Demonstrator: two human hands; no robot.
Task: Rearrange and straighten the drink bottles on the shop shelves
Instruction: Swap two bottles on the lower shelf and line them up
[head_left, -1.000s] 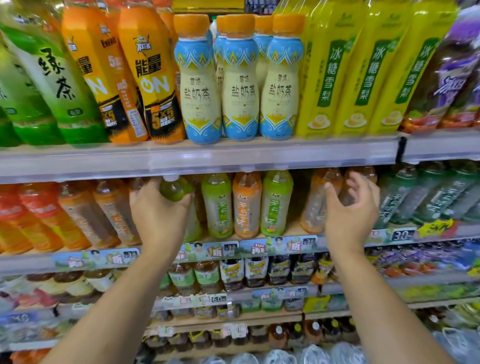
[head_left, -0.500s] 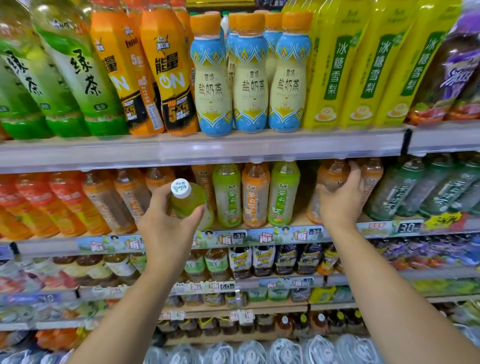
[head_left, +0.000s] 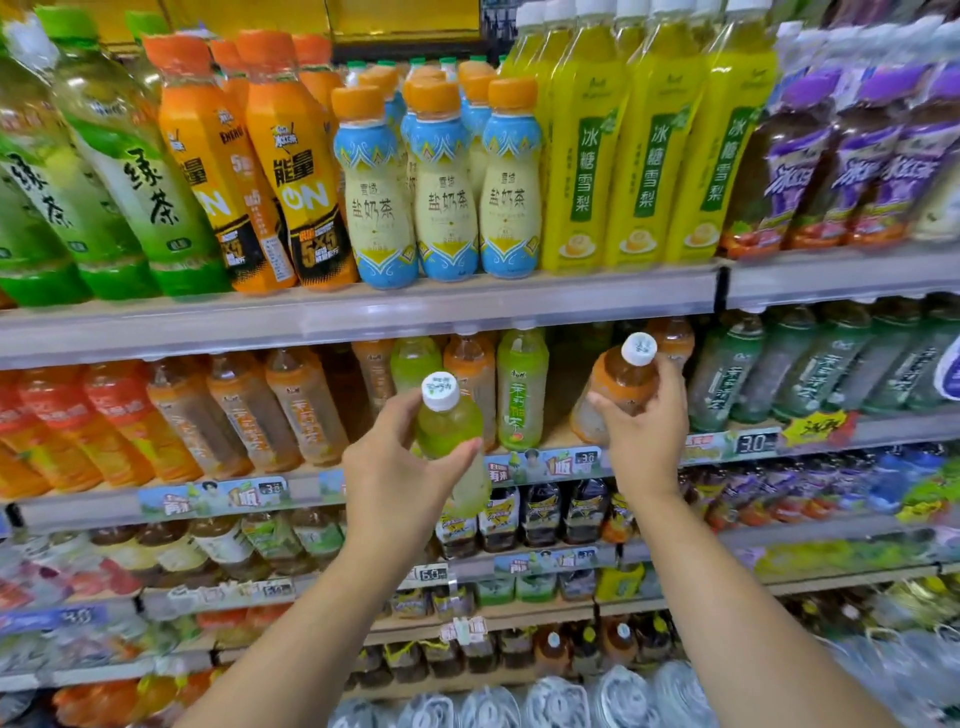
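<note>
Shelves (head_left: 363, 322) brim with drinks; left hand (head_left: 400, 483) holds a green bottle (head_left: 449, 423) off the second shelf's front edge, right hand (head_left: 641, 431) grips a tilted orange bottle (head_left: 615, 387). Best set both upright, labels forward.

We note the small clear plastic bottle of yellow-green drink (head_left: 451, 426), white cap, green label. Right of it: small clear bottle of amber tea (head_left: 618, 387), white cap, orange label band. Above it: cream-bodied bottles (head_left: 448, 202) with blue zigzag-patterned bands, orange caps. Further right: tall yellow bottles (head_left: 584, 171), green vertical labels.
</note>
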